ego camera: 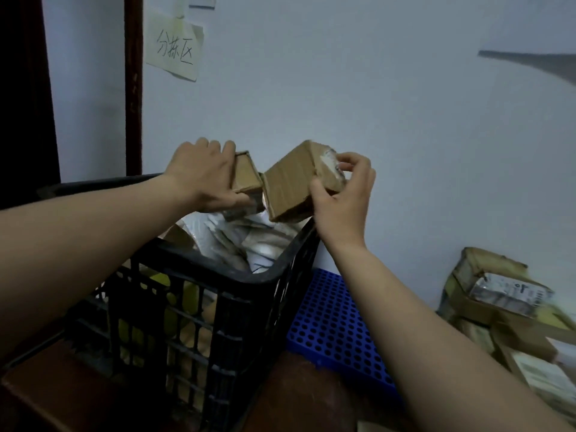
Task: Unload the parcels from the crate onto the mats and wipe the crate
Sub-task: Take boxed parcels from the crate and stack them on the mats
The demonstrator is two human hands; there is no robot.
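A black plastic lattice crate (249, 275) stands in front of me, holding white mailer bags and cardboard parcels (237, 238). Above its far rim my left hand (202, 179) grips a small cardboard box (246, 176). My right hand (343, 194) holds a larger, tilted cardboard box (290, 182) with a white label on its far face. The two boxes nearly touch each other. A blue perforated mat (330, 322) lies on the floor right of the crate.
A blurred pile of taped cardboard parcels (505, 307) lies at the right, beside the blue mat. The white wall behind carries a handwritten paper note (174, 48). A dark wooden door frame (132, 88) rises at the left. The floor is reddish brown.
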